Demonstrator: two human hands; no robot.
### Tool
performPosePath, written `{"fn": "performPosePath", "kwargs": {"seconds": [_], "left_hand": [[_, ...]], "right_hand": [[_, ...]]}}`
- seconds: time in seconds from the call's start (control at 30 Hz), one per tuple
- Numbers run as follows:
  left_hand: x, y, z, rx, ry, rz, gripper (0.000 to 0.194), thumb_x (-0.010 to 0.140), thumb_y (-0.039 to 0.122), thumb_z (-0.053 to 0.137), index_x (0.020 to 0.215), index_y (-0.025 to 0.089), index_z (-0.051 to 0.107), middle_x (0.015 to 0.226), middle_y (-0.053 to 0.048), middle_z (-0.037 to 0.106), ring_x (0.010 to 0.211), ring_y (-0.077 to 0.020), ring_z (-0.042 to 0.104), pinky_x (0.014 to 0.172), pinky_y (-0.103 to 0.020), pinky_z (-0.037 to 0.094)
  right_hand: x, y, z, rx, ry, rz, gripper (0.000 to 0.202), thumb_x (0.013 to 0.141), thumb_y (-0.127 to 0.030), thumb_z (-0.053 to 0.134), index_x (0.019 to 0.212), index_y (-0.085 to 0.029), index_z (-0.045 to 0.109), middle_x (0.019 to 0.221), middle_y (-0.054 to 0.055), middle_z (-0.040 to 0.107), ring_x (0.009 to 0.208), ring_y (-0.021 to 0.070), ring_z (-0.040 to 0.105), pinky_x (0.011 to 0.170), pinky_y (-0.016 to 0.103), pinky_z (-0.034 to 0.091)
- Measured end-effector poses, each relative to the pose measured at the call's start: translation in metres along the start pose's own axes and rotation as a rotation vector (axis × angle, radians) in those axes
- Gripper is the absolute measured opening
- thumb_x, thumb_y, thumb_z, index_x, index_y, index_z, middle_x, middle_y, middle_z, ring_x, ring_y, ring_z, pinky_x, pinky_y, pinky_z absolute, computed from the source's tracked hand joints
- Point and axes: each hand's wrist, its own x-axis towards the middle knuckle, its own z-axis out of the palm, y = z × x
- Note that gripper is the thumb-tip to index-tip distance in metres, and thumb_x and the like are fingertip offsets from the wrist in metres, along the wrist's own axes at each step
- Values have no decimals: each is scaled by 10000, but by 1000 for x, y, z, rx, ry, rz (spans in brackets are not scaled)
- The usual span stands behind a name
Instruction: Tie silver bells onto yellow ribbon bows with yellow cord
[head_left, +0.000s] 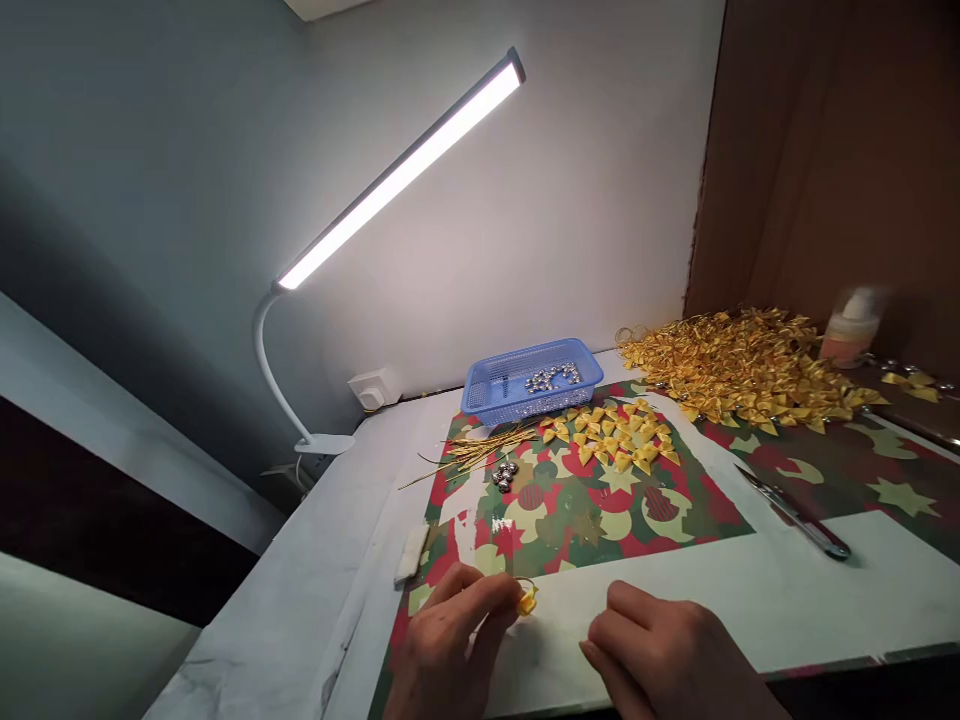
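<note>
My left hand (pixel 457 640) pinches a small yellow ribbon bow (pixel 528 602) between thumb and fingertips, and a thin gold loop shows above it. To its right, my right hand (pixel 664 645) is closed, its fingers curled together over the white surface. Whatever those fingers may hold is hidden. Beyond the hands lie a few silver bells (pixel 505 477) in a cluster, a loose bundle of gold ties (pixel 480 450), and a spread of yellow bows (pixel 622 435) on the patterned sheet (pixel 555 530).
A blue basket (pixel 491 412) with silver bells stands by the wall. Behind, on the right, is a big heap of yellow bows (pixel 742 370) beside a pump bottle (pixel 850 330). A pointed metal tool (pixel 795 515) lies at right. A lit lamp (pixel 405 170) leans overhead.
</note>
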Motion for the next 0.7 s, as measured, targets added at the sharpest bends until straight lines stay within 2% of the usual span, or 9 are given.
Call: {"fn": "performPosePath", "kwargs": {"seconds": [0.13,0.3,0.43,0.7], "left_hand": [[-1,4,-3,-84,48,-16,213,909,115,621,1051,273,614,826,21,713,734,-140,677,645,-199,571],[-4,2,-8,-100,82,-2,210,879,102,655,1023,255,665,789,11,705,725,-154,663,635,-216,574],[-4,-3,-14,-88,157,15,226,876,69,630,1021,234,681,812,-11,703,727,-159,672,632,-223,580],[-5,-6,-20,-96,199,-12,243,847,33,653,1010,201,719,799,-16,702,699,-144,681,630,-207,571]], "right_hand": [[1,1,-3,8,32,1,246,933,-158,459,701,-238,476,643,-62,465,450,97,485,449,254,282],[1,10,-17,-33,103,6,282,947,-140,429,681,-230,460,625,-49,450,462,109,470,472,270,277],[-7,26,-29,-87,80,47,281,959,-148,433,691,-228,464,642,-39,474,478,110,503,486,258,313],[-21,46,-42,-164,68,34,322,1004,-238,413,706,-239,535,615,-24,516,434,117,525,432,248,359]]}}
